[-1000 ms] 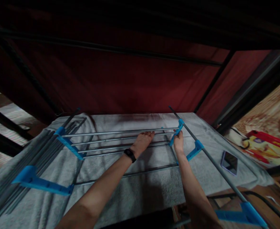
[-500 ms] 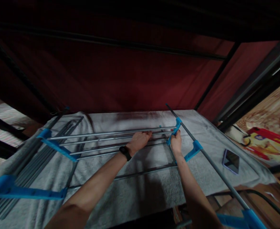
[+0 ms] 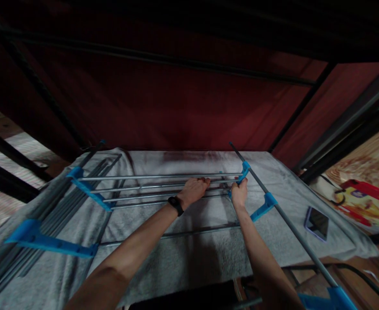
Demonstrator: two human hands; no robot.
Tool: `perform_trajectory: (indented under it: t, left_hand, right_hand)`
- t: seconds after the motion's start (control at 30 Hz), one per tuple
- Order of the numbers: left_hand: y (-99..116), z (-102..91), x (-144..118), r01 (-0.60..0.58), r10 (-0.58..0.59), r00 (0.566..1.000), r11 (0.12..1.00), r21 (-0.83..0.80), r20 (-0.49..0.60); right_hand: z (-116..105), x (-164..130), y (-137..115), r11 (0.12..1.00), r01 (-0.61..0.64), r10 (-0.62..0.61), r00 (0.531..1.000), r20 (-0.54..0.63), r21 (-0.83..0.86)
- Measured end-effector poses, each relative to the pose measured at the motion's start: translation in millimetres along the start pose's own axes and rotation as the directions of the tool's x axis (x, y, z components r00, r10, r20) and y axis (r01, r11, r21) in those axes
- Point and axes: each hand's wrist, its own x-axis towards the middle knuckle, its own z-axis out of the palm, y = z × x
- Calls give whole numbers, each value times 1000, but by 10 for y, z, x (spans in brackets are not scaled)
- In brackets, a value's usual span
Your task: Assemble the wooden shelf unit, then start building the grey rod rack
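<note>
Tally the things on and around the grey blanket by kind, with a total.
Hands: 2 (left hand, right hand)
Drying rack: 1
Blanket: 1
Phone: 1
Wristband: 1
Total: 6

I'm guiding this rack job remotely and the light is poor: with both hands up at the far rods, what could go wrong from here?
1. The right hand grips the blue bracket where the rods meet it; fingers could get pinched there.
2. The left hand wraps one thin rod; an uneven pull might bend it or pop it from the bracket.
3. The phone lies on the grey towel beside the long side pole; a swing could knock it.
</note>
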Motion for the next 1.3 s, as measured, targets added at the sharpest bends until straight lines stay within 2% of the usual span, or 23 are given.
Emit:
perform_trajectory:
  t: [0.13,0.23,0.3,0.4,0.47,0.53,0.63,0.73,0.97,1.3]
  left_hand:
    - [15,-62,-30,36,-37,999,999,22,10]
    - [39,-141,-133,38,-37,999,998,46,-11]
    - [81,-204,-237,-5,8,999,996,90,-36]
    - [179,-311,-322,-140,159,982,974,180,-97]
    - [243,-381,-256,-148,190,965,963,224,-180]
    - [287,-438,-99,-82,136,963,970,227,-231]
    - [303,-472,163,-45,67,990,984,172,-124]
    - [278,-449,296,-66,71,997,991,118,-37]
    - [215,-447,312,-65,71,994,995,74,-83]
    - [209,-472,340,-46,49,996,998,42,-76]
  right_hand:
    - [-61,-5,-40,991,4,-15,996,82,133]
    - [-79,0,-76,972,46,-50,999,11,231]
    - [-80,26,-110,954,103,-95,995,-43,283]
    - [-87,97,-183,936,172,-155,985,-81,306]
    - [-101,147,-240,934,204,-185,978,-93,292]
    - [-121,181,-290,930,238,-217,971,-104,280]
    - [-159,209,-317,923,276,-256,961,-109,267]
    - [-189,238,-282,924,289,-274,957,-96,250]
    - [-170,285,-223,927,277,-267,961,-75,251]
    - [-134,248,-251,946,254,-239,966,-96,202]
